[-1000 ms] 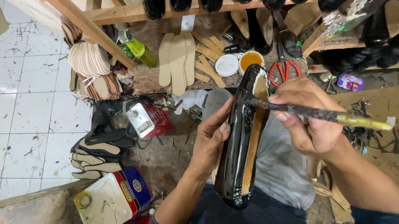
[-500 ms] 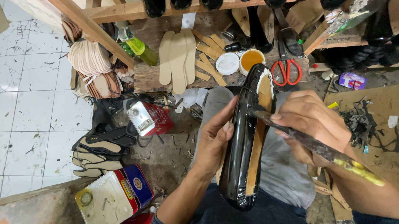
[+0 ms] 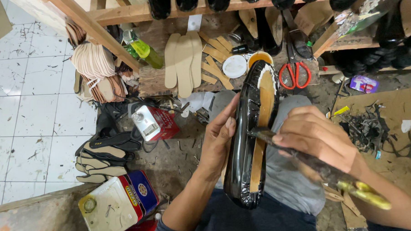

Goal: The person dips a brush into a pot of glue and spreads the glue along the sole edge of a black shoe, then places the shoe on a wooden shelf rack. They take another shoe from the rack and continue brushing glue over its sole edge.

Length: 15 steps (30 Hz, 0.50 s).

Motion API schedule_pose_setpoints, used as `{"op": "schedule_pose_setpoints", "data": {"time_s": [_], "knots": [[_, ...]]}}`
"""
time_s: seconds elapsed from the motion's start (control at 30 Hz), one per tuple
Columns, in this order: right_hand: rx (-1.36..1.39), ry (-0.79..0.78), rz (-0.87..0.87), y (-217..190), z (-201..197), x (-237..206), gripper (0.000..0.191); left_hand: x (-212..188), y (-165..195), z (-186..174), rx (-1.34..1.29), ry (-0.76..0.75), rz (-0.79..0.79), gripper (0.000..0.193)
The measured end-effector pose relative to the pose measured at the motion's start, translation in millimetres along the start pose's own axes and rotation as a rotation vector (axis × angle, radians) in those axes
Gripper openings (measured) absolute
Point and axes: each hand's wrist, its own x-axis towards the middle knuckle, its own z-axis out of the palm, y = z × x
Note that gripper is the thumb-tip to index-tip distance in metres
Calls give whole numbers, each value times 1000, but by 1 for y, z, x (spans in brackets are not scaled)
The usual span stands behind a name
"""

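Observation:
A glossy black shoe upper (image 3: 244, 146) lies bottom-up over my grey-trousered lap, its tan insole (image 3: 263, 113) facing me. My left hand (image 3: 218, 138) grips the shoe's left side, fingers wrapped along its edge. My right hand (image 3: 312, 134) holds a dark brush (image 3: 316, 164) with a yellow-stained handle end; the bristle tip touches the insole's rim near the middle of the shoe. Pale glue shows at the toe end.
A small tub of orange glue (image 3: 259, 58) and a white lid (image 3: 234, 66) sit ahead, with red scissors (image 3: 294, 73), loose insoles (image 3: 183, 61), a red can (image 3: 153, 123), stacked black soles (image 3: 104, 155), a square tin (image 3: 115, 205) and a shelf of black shoes (image 3: 219, 0).
My right hand has swung the brush handle downward and drawn the bristles from the shoe's upper part to its middle. The left hand kept its grip.

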Motion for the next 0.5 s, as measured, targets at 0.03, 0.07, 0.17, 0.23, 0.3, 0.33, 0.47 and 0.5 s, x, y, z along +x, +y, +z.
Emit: {"op": "schedule_pose_setpoints", "data": {"time_s": [0.03, 0.07, 0.17, 0.23, 0.3, 0.33, 0.47, 0.5], "knots": [[-35, 24, 0, 0, 1, 0, 27, -1, 0, -1, -6, 0, -4, 70], [-72, 48, -1, 1, 2, 0, 22, -2, -2, -2, -11, -3, -7, 71], [23, -48, 38, -2, 2, -5, 30, 0, -8, -10, -14, -1, 18, 73], [85, -53, -33, -1, 3, -9, 30, -1, -12, -16, 6, 21, 27, 76], [75, -46, -49, -1, 4, -12, 27, -1, -14, -21, 39, 40, 19, 82], [35, -34, -31, -1, 3, -13, 23, 0, -15, -23, 16, 25, 31, 80], [44, -103, -67, 2, -2, -9, 29, 3, -15, -20, -17, -6, 45, 79], [49, -98, -68, 2, -3, -7, 34, 4, -13, -19, -6, -2, 50, 80]]}}
